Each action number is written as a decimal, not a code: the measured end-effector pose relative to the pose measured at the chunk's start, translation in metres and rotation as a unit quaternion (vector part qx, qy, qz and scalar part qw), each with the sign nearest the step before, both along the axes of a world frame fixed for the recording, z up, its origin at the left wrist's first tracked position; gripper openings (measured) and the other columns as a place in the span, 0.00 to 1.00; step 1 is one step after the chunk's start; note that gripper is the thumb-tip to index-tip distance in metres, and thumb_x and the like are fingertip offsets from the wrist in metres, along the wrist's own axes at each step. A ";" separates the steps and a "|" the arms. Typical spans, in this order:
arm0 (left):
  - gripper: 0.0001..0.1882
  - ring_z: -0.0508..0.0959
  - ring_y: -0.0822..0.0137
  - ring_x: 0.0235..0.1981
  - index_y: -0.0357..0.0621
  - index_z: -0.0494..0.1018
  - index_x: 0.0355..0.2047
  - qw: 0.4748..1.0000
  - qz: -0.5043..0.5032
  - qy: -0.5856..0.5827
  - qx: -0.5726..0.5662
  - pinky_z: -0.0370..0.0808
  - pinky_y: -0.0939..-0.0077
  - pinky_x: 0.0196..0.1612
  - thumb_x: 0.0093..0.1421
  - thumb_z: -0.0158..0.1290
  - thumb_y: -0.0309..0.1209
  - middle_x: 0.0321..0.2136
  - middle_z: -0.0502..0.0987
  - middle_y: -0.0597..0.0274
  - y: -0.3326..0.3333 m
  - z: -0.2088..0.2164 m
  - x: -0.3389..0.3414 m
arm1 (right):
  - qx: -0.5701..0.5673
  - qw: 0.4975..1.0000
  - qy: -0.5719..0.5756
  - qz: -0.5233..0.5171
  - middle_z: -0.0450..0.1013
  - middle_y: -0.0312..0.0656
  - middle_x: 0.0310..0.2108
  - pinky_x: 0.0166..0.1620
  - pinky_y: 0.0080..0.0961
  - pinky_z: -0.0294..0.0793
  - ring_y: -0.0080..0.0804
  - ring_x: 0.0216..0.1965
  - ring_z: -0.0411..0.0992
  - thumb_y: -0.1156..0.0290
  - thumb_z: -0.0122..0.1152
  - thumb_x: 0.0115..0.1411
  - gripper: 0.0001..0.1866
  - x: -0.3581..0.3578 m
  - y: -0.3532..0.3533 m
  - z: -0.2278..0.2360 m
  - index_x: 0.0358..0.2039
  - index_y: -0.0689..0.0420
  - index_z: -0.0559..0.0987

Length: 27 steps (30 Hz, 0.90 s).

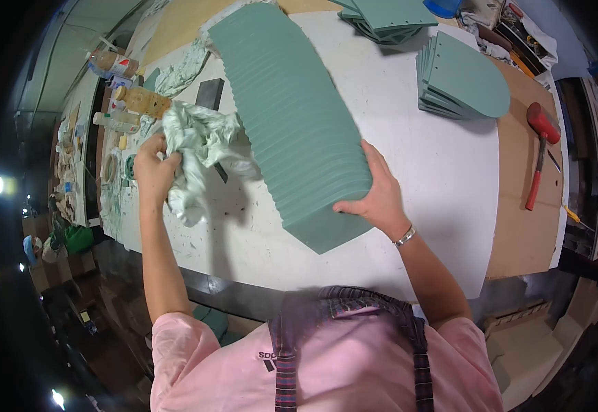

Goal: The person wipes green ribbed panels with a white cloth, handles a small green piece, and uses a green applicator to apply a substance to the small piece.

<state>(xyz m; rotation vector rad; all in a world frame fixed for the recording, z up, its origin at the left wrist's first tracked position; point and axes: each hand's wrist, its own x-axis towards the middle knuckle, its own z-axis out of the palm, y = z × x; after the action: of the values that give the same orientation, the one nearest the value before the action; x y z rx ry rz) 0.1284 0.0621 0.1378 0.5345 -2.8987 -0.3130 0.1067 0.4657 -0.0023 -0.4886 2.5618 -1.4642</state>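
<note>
My left hand [153, 172] grips a crumpled, pale green-white cloth [206, 141], which hangs over the white table sheet. Under and beside the cloth lies a dark flat bar [210, 94], partly hidden by it. A long overlapping row of green sheet pieces [292, 130] fans out across the middle, each piece lying partly over another. At the near right end of this row rests my right hand [380, 196], thumb on the top piece and fingers spread along the right edge. The hand does not close around anything.
Stacks of green rounded pieces with small holes stand at the far right [464, 79] and back [388, 17]. A red mallet [541, 137] and a yellow-handled tool [573, 215] lie on the right. Bottles [144, 101] and another cloth [182, 72] are at the left.
</note>
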 end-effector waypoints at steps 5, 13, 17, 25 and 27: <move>0.18 0.81 0.58 0.41 0.36 0.78 0.48 0.935 -0.203 0.126 0.260 0.75 0.68 0.50 0.56 0.60 0.27 0.42 0.82 0.53 0.119 -0.022 -0.044 | 0.053 0.998 -0.031 0.026 0.59 0.56 0.69 0.68 0.40 0.66 0.51 0.68 0.63 0.48 0.86 0.31 0.71 -0.006 -0.003 0.023 0.71 0.64 0.56; 0.12 0.76 0.45 0.41 0.38 0.75 0.34 0.966 -0.219 0.019 0.138 0.73 0.53 0.44 0.47 0.61 0.19 0.34 0.75 0.49 0.121 -0.065 -0.022 | 0.105 0.990 0.044 0.080 0.48 0.59 0.73 0.70 0.46 0.61 0.60 0.71 0.53 0.41 0.83 0.34 0.73 -0.020 -0.012 0.023 0.71 0.67 0.51; 0.14 0.74 0.42 0.40 0.35 0.72 0.35 0.940 -0.312 0.129 0.044 0.72 0.53 0.43 0.45 0.55 0.15 0.34 0.73 0.48 0.165 -0.064 -0.064 | 0.088 0.991 0.032 0.092 0.48 0.58 0.73 0.70 0.46 0.61 0.59 0.71 0.53 0.40 0.83 0.33 0.74 -0.018 -0.020 0.031 0.71 0.66 0.51; 0.12 0.76 0.43 0.38 0.37 0.77 0.31 0.963 -0.234 0.061 0.121 0.74 0.52 0.41 0.44 0.54 0.14 0.31 0.75 0.49 0.130 -0.068 -0.036 | 0.099 0.991 0.057 0.065 0.49 0.58 0.73 0.70 0.44 0.62 0.58 0.71 0.55 0.40 0.83 0.31 0.75 -0.020 -0.011 0.014 0.72 0.65 0.52; 0.11 0.77 0.43 0.38 0.36 0.76 0.31 0.967 -0.228 0.076 0.083 0.74 0.51 0.42 0.45 0.56 0.16 0.32 0.76 0.49 0.142 -0.071 -0.042 | 0.099 0.991 0.050 0.070 0.49 0.58 0.73 0.70 0.43 0.62 0.57 0.71 0.55 0.40 0.83 0.31 0.75 -0.019 -0.014 0.021 0.72 0.66 0.52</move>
<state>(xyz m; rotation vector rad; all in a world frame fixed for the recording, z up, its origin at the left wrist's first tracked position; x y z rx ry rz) 0.0867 0.2043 0.0670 -0.1432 -2.8250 -0.6324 0.0874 0.4517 0.0183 -0.7119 2.6508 -1.1535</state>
